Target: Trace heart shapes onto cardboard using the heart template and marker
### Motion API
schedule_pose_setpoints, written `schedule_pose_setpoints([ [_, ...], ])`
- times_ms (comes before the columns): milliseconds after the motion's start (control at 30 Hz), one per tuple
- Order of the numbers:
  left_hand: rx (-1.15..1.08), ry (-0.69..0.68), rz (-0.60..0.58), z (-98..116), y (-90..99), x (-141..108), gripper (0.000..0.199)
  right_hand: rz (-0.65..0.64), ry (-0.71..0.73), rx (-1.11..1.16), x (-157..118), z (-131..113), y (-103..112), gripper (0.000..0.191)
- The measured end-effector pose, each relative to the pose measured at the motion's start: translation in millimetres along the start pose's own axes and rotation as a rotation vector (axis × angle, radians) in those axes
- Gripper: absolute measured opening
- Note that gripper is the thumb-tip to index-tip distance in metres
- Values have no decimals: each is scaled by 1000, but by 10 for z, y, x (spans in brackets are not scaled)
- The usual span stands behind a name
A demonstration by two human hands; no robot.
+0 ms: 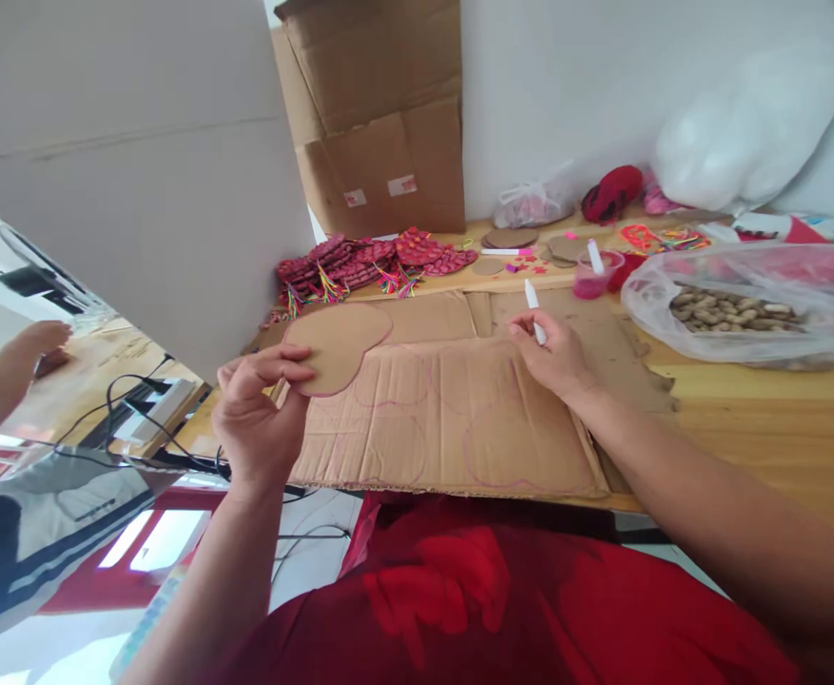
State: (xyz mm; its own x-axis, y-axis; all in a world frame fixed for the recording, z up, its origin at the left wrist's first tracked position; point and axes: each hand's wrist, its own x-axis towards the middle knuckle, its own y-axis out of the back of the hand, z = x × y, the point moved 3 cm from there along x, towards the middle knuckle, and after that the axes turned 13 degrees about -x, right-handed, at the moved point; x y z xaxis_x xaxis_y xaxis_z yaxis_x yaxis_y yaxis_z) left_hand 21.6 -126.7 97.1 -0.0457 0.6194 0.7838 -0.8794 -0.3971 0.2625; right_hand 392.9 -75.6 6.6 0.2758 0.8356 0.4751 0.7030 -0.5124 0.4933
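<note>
Between the thumb and fingers of my left hand point(263, 409) is a rounded cardboard cutout point(341, 344) with a pinkish-purple edge, raised over the left part of the sheet. My right hand point(549, 352) grips a white marker point(532, 297), its upper end pointing up and away from me. Below both hands lies a creased cardboard sheet point(449, 447), marked with several curved purple outlines. Another piece of cardboard point(580, 333) lies under and behind it. My right fingertips are above the sheet's far right part.
Red woven pieces with colourful tassels point(380, 262) are piled behind the sheet. A pink cup point(591, 276) and a bag of peanuts point(737, 309) stand right. A power strip point(156, 414) with cables lies left, near another person's hand point(46, 342). A cardboard box point(388, 143) stands behind.
</note>
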Motion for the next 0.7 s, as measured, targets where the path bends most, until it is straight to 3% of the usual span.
schedule_pose_setpoints([
  [200,-91,-56,-20,-46,67,-192,5,55,-53,-61,98,154,80,32],
  [400,-171,57,21,-69,0,-213,10,70,-41,-29,112,191,70,27],
  [533,-314,108,-189,21,-151,-361,26,28,7,-7,51,62,89,24],
  [700,-244,75,-431,84,-439,-642,20,-56,67,31,-31,-87,98,32],
])
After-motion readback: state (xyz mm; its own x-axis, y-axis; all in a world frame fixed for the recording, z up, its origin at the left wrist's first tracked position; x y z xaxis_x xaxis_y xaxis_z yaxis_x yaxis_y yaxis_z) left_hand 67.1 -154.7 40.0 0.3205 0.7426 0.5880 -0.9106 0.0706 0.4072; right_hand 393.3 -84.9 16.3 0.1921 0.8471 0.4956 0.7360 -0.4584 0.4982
